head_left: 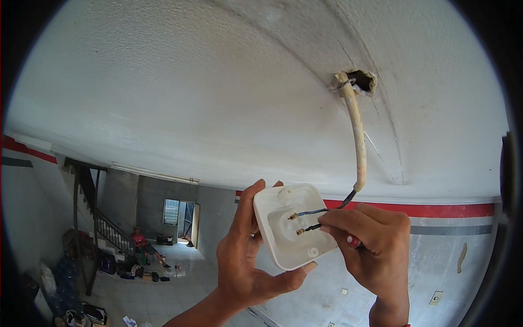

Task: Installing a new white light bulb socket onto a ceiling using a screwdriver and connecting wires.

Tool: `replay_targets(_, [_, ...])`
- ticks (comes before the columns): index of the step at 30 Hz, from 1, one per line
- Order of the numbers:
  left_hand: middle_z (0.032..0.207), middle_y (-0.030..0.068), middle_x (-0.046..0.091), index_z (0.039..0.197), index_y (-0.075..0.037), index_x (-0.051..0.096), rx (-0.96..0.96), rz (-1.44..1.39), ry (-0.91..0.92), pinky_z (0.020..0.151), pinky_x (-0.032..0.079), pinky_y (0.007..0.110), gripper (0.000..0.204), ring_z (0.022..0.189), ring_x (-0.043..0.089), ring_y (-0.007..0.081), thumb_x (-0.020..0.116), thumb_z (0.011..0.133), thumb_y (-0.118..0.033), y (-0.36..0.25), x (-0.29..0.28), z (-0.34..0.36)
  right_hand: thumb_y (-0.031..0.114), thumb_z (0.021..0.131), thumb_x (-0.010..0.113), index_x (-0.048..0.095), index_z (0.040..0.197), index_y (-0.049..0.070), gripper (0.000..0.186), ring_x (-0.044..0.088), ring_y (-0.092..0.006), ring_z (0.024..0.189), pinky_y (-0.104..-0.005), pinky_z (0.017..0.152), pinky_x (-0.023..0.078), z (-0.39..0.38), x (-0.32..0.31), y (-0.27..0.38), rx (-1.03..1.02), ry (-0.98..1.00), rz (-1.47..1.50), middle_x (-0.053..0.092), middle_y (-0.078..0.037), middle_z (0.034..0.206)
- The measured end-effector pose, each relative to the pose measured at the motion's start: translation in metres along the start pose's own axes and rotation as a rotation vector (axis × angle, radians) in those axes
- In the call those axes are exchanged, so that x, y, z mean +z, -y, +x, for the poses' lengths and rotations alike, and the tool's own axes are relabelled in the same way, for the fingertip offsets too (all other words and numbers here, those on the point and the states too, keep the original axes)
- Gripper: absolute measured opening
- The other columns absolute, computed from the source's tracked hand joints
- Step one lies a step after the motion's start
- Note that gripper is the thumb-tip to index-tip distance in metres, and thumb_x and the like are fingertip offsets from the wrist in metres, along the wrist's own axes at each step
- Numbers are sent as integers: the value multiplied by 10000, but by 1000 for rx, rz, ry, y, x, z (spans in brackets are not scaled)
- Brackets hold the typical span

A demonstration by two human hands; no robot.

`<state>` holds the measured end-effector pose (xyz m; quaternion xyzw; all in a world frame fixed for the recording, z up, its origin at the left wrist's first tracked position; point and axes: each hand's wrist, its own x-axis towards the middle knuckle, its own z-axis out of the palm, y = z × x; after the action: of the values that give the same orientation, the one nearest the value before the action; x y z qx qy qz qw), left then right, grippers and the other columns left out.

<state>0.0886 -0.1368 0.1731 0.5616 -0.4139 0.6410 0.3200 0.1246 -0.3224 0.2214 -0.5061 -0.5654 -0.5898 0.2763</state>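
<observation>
A white square plastic box (272,240) with rounded corners and a hollow inside is tilted in my left hand (239,259), fingers behind its left edge and thumb along its lower edge. Two wires ending in brass-coloured terminals lie across its hollow: a bluish wire (310,211) above and a black wire (312,227) below. My right hand (376,240) pinches the black wire at the box's right side. A small red object with a pale tip (353,240) is tucked in that hand; the rest of it is hidden. Both wires come from a yellowed conduit (357,131).
Above, the conduit hangs from a ragged hole (362,82) in the white ceiling (190,98). Far below, a person in red (140,242) sits near a staircase (111,231), with bags and loose items on the tiled floor (180,291). An open door (190,223) stands behind.
</observation>
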Motion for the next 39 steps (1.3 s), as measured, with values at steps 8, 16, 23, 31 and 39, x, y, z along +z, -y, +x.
replay_targets(8, [1407,279,402,1489,41,117,-66,-72,20,1014,470,453,1102,1252,498,340,839,687,-179,5,-5,-1,-51,621,738,687,844,61,255,601,-200,544,-294,475,450,4,7,-7,-82,-17,2,616,-54,645])
replay_targets(16, [1428,213,409,1501,30,97,-139,-111,135,1057,424,416,1115,1276,478,282,819,662,-100,-3,-19,2,-37,611,725,658,875,66,291,573,-209,536,-323,456,432,-2,19,-3,-63,-53,-17,559,-34,636])
replay_targets(23, [1411,196,436,1505,13,100,-175,-64,155,1061,429,420,1130,1252,506,275,812,633,-88,-3,-25,1,1,624,738,639,891,68,292,600,-207,559,-329,462,450,0,19,2,-89,11,-60,575,-31,656])
replay_targets(31, [1406,219,430,1504,5,104,-123,-84,80,1047,446,436,1137,1242,515,291,822,633,-138,4,-27,-2,32,643,728,641,900,63,273,632,-210,592,-333,475,479,7,19,7,-113,81,-111,597,-22,680])
replay_targets(39, [1420,243,399,1500,6,120,-106,-142,80,1012,475,435,1126,1250,503,308,826,629,-96,2,-10,-5,306,820,734,589,903,13,338,501,-155,523,-274,490,403,-16,-22,23,301,-253,186,520,-36,661])
